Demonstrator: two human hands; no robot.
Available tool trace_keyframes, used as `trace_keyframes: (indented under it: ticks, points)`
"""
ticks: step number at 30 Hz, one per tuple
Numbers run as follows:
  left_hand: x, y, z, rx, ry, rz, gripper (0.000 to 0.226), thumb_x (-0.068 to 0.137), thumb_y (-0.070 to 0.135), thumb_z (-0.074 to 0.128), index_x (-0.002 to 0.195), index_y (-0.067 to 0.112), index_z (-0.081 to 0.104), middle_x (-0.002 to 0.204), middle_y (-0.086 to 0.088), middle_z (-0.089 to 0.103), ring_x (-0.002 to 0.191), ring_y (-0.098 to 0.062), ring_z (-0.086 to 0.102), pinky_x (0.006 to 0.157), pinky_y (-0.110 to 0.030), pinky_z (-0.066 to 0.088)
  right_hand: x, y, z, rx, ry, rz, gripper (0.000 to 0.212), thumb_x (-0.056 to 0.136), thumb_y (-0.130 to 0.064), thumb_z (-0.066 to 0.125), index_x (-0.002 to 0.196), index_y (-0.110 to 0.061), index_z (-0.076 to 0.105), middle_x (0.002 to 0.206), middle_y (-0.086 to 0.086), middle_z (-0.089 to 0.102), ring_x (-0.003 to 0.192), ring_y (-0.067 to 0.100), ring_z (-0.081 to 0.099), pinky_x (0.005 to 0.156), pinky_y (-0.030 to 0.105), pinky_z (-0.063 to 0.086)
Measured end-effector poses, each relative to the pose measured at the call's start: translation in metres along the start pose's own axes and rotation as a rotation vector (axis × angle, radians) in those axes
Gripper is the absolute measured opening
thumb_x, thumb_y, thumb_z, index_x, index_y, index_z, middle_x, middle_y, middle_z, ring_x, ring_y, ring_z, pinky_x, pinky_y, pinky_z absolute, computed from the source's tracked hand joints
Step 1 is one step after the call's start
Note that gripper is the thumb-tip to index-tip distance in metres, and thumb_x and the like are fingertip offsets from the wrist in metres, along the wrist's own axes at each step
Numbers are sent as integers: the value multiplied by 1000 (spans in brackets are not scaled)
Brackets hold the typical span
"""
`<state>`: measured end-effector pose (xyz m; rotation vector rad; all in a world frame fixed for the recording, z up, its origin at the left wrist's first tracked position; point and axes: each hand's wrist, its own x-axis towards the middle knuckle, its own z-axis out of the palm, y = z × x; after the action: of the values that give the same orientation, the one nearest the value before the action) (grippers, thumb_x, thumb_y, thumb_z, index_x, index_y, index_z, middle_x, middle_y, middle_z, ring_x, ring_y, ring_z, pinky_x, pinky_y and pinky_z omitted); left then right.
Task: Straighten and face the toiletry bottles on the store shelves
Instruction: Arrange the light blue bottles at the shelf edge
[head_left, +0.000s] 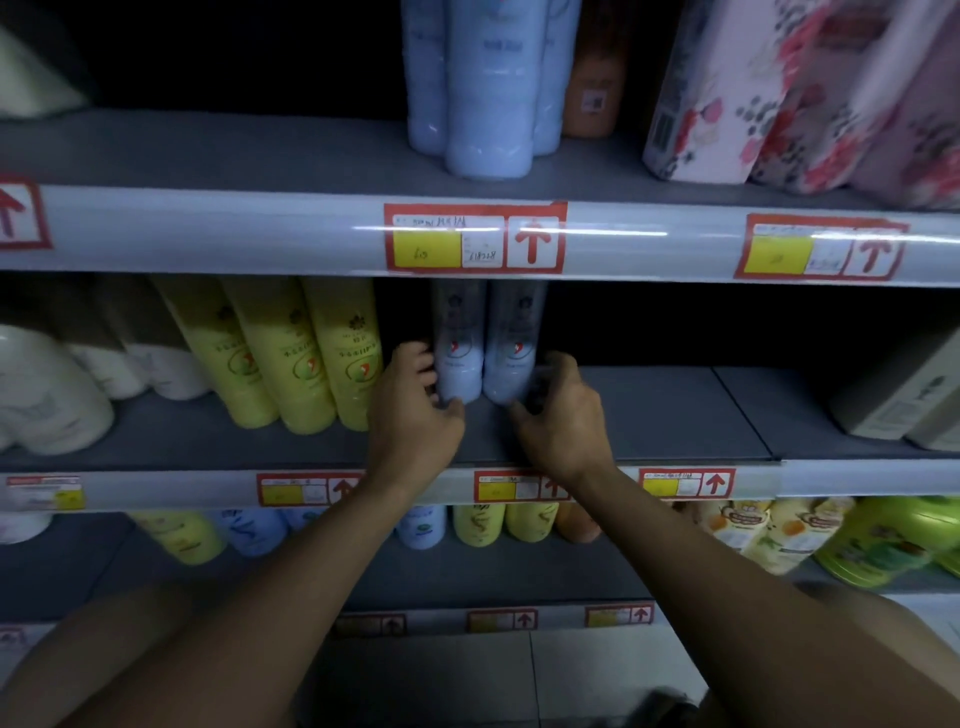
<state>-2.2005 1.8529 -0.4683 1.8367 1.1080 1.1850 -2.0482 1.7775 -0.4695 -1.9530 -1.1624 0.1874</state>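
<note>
Two pale blue bottles stand side by side on the middle shelf (649, 415). My left hand (415, 410) wraps the base of the left blue bottle (460, 348), thumb in front and fingers behind it. My right hand (558, 410) grips the base of the right blue bottle (514, 343) from its right side. Both bottles are upright with labels toward me. Three yellow bottles (291, 358) stand in a row just left of my left hand.
White bottles (150, 369) sit further left; a pale box (904, 395) is at the right of the middle shelf. The upper shelf holds blue bottles (488, 93) and floral packs (769, 98). The lower shelf carries mixed bottles (478, 522). Price rails (472, 236) edge each shelf.
</note>
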Motion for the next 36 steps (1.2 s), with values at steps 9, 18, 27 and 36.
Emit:
trace_keyframes:
  ticks: [9, 18, 27, 36]
  points:
    - [-51, 13, -24, 73, -96, 24, 39, 86, 6, 74, 112, 31, 61, 94, 14, 65, 81, 2, 65, 68, -24, 54, -43, -15, -35, 15, 10, -124, 48, 84, -16, 71, 130, -17, 55, 116, 2, 63, 107, 23, 62, 87, 26, 45]
    - [-95, 21, -49, 67, -186, -10, 41, 82, 3, 76, 99, 40, 66, 85, 12, 68, 76, -1, 67, 69, -24, 55, -93, -26, -54, 49, 30, -185, 43, 84, -20, 70, 126, -25, 61, 103, -16, 60, 93, 2, 61, 80, 1, 37]
    - [-79, 84, -104, 21, -52, 193, 32, 85, 6, 71, 99, 35, 69, 86, 13, 68, 75, -15, 66, 68, -28, 58, -110, -67, -87, 190, 143, -343, 35, 84, -18, 68, 115, -34, 62, 101, -16, 63, 97, 1, 63, 79, 17, 53]
    - [-29, 163, -138, 69, 99, 390, 29, 87, 4, 74, 102, 28, 67, 87, 12, 66, 79, -13, 64, 68, -22, 55, -73, -142, -133, 111, 315, -543, 22, 90, -22, 66, 112, -23, 59, 103, -10, 55, 98, 13, 58, 84, 38, 52]
